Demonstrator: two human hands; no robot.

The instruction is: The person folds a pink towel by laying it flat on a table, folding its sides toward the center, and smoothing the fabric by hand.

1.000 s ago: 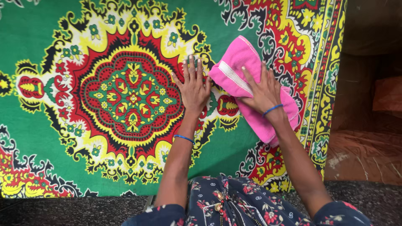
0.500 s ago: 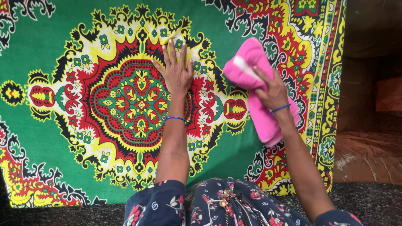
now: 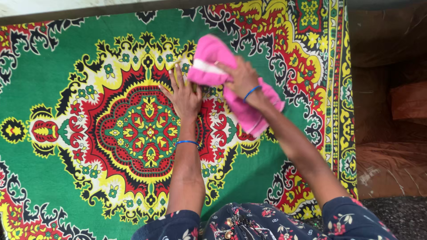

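Folded pink towel (image 3: 231,84) lifted off the patterned cloth (image 3: 58,71), clenched in right hand (image 3: 240,75), held just above left hand (image 3: 184,95), which lies flat and released on the medallion. Step looks like carrying the towel leftward. Open cloth left; cloth edge and brown floor (image 3: 387,155) right.

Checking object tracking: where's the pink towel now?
Head view, upper centre: the pink towel is gripped in the right hand, lifted beside the left hand flat on the patterned cloth.
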